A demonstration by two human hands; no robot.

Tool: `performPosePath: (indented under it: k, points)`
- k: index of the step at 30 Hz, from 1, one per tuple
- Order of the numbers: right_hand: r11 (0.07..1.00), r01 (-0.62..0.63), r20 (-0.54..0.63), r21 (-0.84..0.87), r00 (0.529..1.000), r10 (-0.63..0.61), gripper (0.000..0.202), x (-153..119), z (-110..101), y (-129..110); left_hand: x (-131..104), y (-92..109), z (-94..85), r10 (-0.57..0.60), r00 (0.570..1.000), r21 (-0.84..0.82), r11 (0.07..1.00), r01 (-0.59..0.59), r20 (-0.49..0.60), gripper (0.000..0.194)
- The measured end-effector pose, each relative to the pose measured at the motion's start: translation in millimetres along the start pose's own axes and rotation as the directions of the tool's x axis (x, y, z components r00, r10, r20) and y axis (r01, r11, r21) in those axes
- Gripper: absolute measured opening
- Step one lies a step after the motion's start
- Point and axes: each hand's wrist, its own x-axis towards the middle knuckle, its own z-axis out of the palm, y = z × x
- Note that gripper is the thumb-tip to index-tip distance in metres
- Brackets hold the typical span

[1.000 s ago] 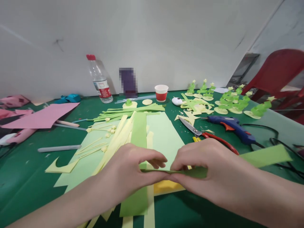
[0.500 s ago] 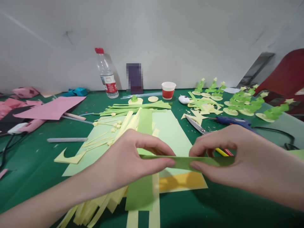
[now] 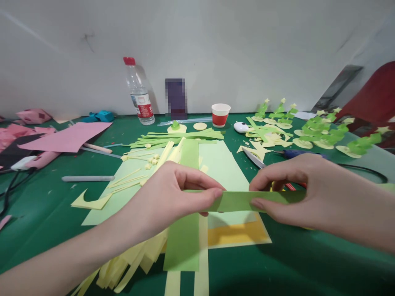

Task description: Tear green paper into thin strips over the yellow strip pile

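Between both hands a green paper strip [image 3: 236,201] is stretched level above the table. My left hand [image 3: 182,189] pinches its left part between thumb and fingers. My right hand [image 3: 296,193] pinches it farther right, thumb in front and fingers behind. Beneath the hands, a wider green paper piece [image 3: 182,246] lies lengthwise over pale yellow strips [image 3: 202,255]. Under those is a pale green sheet [image 3: 230,164], with an orange band [image 3: 237,234] near its front edge. Small yellow folded stars [image 3: 151,162] and thin strips lie left of the middle.
Scissors [image 3: 253,158] and a blue glue gun [image 3: 290,154] lie behind my right hand. Several green spiral paper trees [image 3: 330,131] stand at the right. A water bottle [image 3: 140,98] and a paper cup [image 3: 220,115] stand at the back. Pink paper [image 3: 68,137] lies left.
Both hands have risen slightly with the green strip. Its flat face has turned more toward me, showing as a broader band.
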Motion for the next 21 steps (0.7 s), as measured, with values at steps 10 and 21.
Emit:
performPosePath:
  k: [10,21]
  points:
    - [0.98,-0.084,0.031,0.181,0.996,0.079,0.015,2.3,11.9,-6.4,-4.9,-13.9,15.5,0.366,0.925,0.306,0.897,-0.32,-0.104,0.018]
    - [0.909,-0.204,0.096,0.363,0.979,0.181,0.009,6.5,21.0,-12.0,-12.3,-14.1,17.0,0.433,0.901,0.55,0.759,-0.348,-0.026,0.02]
